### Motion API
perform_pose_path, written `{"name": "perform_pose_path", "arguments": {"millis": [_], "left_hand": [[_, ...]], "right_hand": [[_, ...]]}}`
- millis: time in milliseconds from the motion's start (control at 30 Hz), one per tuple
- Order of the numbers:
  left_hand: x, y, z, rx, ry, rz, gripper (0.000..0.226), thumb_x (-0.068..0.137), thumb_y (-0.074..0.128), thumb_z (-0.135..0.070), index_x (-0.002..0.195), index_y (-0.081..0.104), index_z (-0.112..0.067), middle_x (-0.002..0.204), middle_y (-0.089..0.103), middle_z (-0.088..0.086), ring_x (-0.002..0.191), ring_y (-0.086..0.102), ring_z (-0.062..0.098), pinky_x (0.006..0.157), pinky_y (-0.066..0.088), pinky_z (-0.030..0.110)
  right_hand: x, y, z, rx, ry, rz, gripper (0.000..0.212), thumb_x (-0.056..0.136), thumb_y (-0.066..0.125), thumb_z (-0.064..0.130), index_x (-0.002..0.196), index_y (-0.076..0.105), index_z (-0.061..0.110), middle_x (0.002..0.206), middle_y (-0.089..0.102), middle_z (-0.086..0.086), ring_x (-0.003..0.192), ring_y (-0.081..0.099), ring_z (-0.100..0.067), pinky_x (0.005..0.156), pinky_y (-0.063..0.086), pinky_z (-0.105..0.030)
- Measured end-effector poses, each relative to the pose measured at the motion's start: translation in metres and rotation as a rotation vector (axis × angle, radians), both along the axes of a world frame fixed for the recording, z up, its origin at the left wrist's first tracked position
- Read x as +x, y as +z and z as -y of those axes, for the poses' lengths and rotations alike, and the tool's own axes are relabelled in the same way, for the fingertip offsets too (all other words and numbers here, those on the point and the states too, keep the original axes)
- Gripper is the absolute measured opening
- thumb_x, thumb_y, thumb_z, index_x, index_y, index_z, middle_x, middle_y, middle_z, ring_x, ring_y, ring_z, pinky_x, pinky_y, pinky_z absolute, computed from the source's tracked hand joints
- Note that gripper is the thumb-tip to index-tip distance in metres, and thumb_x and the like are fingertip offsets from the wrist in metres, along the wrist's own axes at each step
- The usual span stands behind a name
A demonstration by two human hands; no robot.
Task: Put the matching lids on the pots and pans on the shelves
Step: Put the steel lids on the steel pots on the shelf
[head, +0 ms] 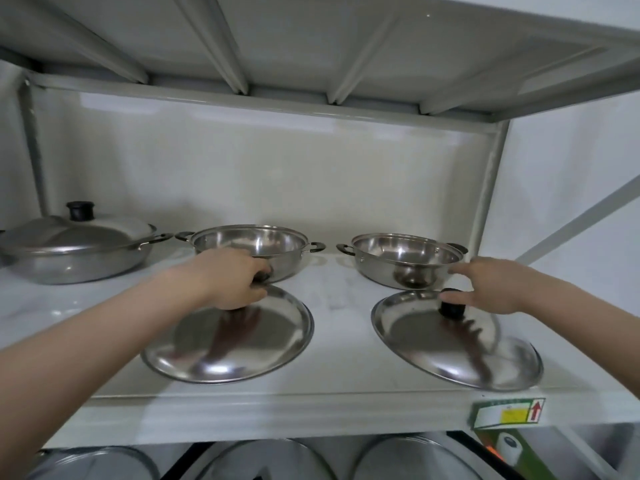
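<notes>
Two open steel pots stand at the back of the white shelf (339, 327): the middle pot (252, 245) and the right pot (403, 259). In front of each lies a steel lid. My left hand (230, 280) is closed around the black knob of the left lid (235, 341), which rests on the shelf. My right hand (491, 284) hovers with fingers spread just over the black knob (452, 308) of the right lid (453, 341), fingertips touching or nearly touching it. At the far left a wider pan (69, 252) wears its own lid with a black knob.
The underside of a higher shelf (311, 46) hangs close overhead. A shelf post (488, 188) stands at the right. Below the shelf edge show several more round lids (263, 459) and a green box (505, 415).
</notes>
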State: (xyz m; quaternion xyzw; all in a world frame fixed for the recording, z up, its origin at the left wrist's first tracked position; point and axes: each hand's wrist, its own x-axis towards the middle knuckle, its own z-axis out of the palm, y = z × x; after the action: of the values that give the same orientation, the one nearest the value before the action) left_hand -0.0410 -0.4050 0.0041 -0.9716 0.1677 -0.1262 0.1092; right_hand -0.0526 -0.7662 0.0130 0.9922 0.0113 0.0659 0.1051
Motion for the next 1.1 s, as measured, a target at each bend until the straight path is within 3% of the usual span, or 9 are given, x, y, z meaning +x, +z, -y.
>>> {"name": "perform_pose_path", "arguments": {"millis": [133,267,333,467,633,767,833,967,1100], "left_hand": [[0.007,0.002,-0.002,0.055,0.063,-0.009,0.044,0.09,0.045,-0.046,0.133,0.047,-0.033,0.132,0.054,0.003,0.122,0.051,0.024,0.094,0.047,0.035],[0.017,-0.006,-0.013,0.072,0.122,-0.054,0.043,0.088,0.044,-0.049,0.127,0.05,-0.033,0.13,0.057,-0.001,0.118,0.055,0.023,0.096,0.046,0.033],[0.022,-0.011,-0.02,-0.005,0.108,-0.088,0.038,0.088,0.048,-0.043,0.122,0.053,-0.027,0.127,0.06,0.0,0.115,0.057,0.023,0.096,0.046,0.033],[0.021,-0.015,-0.027,-0.16,0.067,-0.145,0.031,0.09,0.054,-0.028,0.12,0.055,-0.019,0.126,0.059,0.005,0.112,0.056,0.023,0.095,0.045,0.03],[0.003,0.003,-0.036,-0.139,0.042,-0.174,0.03,0.091,0.053,-0.027,0.121,0.053,-0.024,0.123,0.059,0.002,0.11,0.055,0.022,0.094,0.043,0.029],[-0.029,0.053,-0.043,-0.183,-0.003,-0.154,0.029,0.092,0.055,-0.024,0.121,0.053,-0.026,0.109,0.056,-0.003,0.094,0.051,0.015,0.075,0.039,0.02],[-0.035,0.079,-0.045,-0.219,-0.028,-0.063,0.028,0.092,0.056,-0.023,0.119,0.055,-0.027,0.113,0.059,0.0,0.093,0.05,0.016,0.08,0.038,0.022],[-0.018,0.116,-0.038,-0.3,-0.014,0.143,0.033,0.094,0.052,-0.021,0.127,0.053,-0.023,0.124,0.059,0.006,0.102,0.05,0.023,0.088,0.037,0.028],[0.03,0.12,-0.021,-0.329,0.021,0.229,0.042,0.096,0.047,-0.018,0.138,0.045,-0.013,0.137,0.054,0.012,0.124,0.048,0.033,0.099,0.038,0.032]], "right_hand": [[0.008,-0.015,0.007,0.035,-0.037,-0.068,0.063,0.087,0.041,0.064,0.135,0.044,0.023,0.127,0.06,-0.008,0.113,0.057,-0.024,0.089,0.044,-0.03],[0.017,-0.024,0.01,0.137,0.025,-0.099,0.039,0.091,0.042,0.056,0.103,0.053,0.021,0.093,0.064,-0.002,0.078,0.057,-0.015,0.063,0.04,-0.021],[0.02,-0.027,0.011,0.144,0.07,-0.071,0.034,0.093,0.042,0.051,0.098,0.05,0.018,0.085,0.058,0.0,0.074,0.053,-0.015,0.059,0.036,-0.02],[0.023,-0.031,0.012,0.12,0.11,-0.048,0.029,0.095,0.041,0.047,0.095,0.045,0.018,0.082,0.054,0.002,0.074,0.051,-0.015,0.068,0.035,-0.023],[0.014,-0.016,0.012,0.16,0.164,-0.031,0.037,0.094,0.042,0.049,0.096,0.054,0.014,0.084,0.061,0.0,0.072,0.055,-0.012,0.059,0.039,-0.019],[-0.004,0.024,0.005,0.258,0.26,0.024,0.036,0.089,0.045,0.053,0.092,0.058,0.02,0.084,0.065,0.002,0.076,0.06,-0.011,0.07,0.047,-0.026],[-0.007,0.051,-0.001,0.291,0.289,0.097,0.032,0.088,0.045,0.053,0.088,0.058,0.023,0.082,0.064,0.003,0.075,0.059,-0.012,0.068,0.046,-0.026],[0.017,0.098,-0.006,0.279,0.275,0.286,0.043,0.09,0.046,0.049,0.105,0.06,0.011,0.101,0.067,-0.013,0.088,0.06,-0.029,0.081,0.049,-0.04],[0.072,0.117,-0.007,0.225,0.165,0.395,0.049,0.093,0.044,0.048,0.112,0.058,0.005,0.113,0.063,-0.02,0.096,0.055,-0.033,0.078,0.042,-0.035]]}}
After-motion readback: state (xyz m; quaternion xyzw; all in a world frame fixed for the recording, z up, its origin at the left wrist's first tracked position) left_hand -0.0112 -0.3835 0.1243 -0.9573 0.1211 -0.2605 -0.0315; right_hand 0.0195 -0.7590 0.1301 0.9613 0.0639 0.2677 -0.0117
